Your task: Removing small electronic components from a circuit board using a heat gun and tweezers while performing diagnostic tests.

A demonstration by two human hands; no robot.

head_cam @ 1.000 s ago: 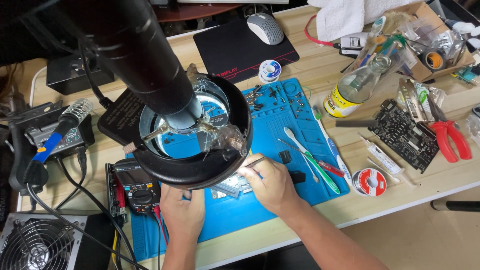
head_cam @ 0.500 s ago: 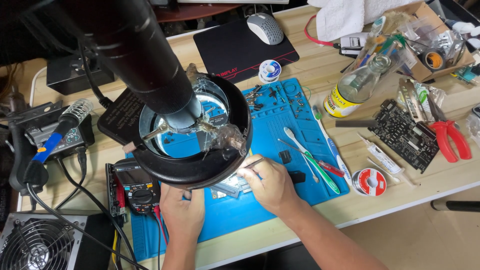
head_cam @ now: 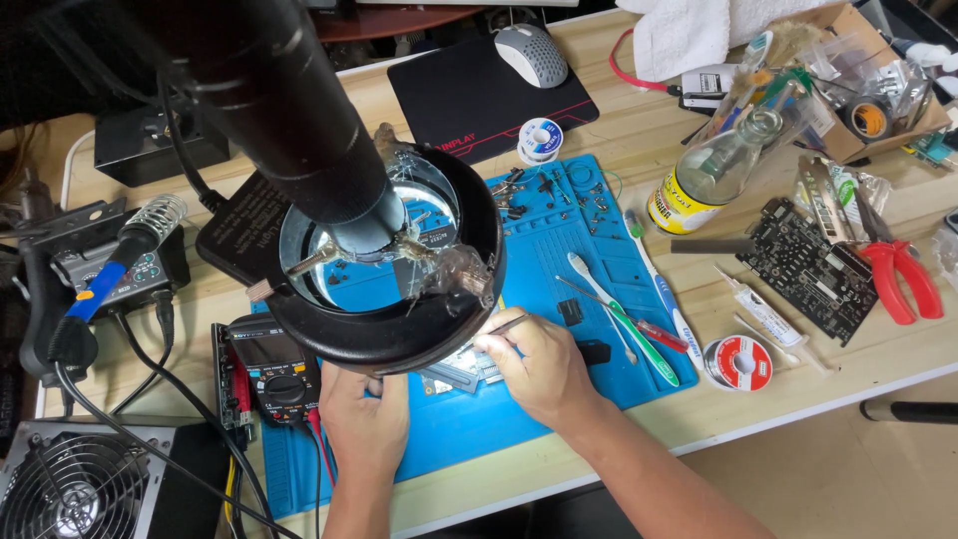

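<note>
Tweezers (head_cam: 507, 324) pinched in right hand (head_cam: 539, 371) grip, over circuit board (head_cam: 461, 371)

Nothing has visibly moved; the right hand (head_cam: 539, 367) keeps the tweezers (head_cam: 507, 325).

wooden desk (head_cam: 639, 140) | blue work mat (head_cam: 559, 399) | mousepad (head_cam: 469, 95) | red pliers (head_cam: 903, 279)

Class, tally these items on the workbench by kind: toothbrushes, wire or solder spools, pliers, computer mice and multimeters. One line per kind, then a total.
Toothbrushes: 2, one green and white, one blue and white
Spools: 2, one red, one blue and white
Pliers, red-handled: 1
Computer mouse: 1
Multimeter: 1
Total: 7
</note>
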